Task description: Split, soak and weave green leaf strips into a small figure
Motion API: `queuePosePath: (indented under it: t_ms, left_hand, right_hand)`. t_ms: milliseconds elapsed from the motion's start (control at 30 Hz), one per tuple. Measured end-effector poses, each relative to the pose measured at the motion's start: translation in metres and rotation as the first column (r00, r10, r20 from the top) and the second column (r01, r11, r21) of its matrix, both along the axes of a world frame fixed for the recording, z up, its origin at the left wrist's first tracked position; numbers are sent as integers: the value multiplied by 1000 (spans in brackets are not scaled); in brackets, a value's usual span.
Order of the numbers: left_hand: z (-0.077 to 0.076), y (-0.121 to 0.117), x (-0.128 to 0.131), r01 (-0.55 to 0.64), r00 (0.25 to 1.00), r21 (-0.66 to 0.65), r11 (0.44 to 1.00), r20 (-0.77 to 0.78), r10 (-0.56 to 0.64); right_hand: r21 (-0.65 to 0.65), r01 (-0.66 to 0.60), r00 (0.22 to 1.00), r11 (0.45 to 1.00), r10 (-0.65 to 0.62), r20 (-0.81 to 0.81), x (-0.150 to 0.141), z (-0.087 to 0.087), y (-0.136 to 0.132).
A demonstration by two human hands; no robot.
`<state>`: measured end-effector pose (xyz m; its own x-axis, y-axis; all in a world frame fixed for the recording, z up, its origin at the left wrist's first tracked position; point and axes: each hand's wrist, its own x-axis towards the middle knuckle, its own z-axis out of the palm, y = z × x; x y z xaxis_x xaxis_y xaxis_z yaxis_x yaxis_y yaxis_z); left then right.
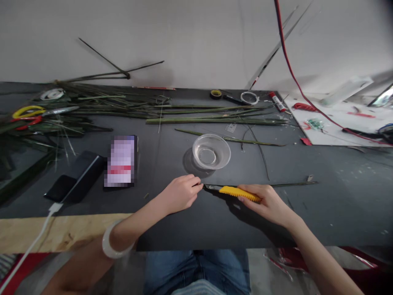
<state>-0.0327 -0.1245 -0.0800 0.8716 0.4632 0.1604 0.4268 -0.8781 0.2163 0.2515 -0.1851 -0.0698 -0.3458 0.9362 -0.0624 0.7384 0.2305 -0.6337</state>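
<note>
Pinching a thin strip (294,184), left fingers (196,189) meet the yellow cutter (231,191) gripped by right fingers (255,189); cutting looks unfinished.

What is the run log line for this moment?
left hand: pinches thin strip | right hand: holds yellow cutter, blade at strip | clear bowl: beyond

The dark grey tabletop (184,229) carries a clear plastic bowl (211,151) near its middle, green leaf strips (215,121) behind it and a phone (121,161) to its left. At the right end lies a white board (337,123), a red-capped tube (276,101) just beside it.
</note>
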Motion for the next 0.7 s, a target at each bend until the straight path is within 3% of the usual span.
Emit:
queuePosePath:
  t_ms: [400, 700]
  left_hand:
    - [1, -1, 0, -13, 999, 33, 999, -49, 14]
    - [4, -2, 0, -28, 994, 37, 999, -102, 32]
  right_hand:
    - [-107, -58, 988, 993, 72, 134, -1, 27, 20]
    - [-187, -39, 991, 982, 63, 121, 4, 28, 25]
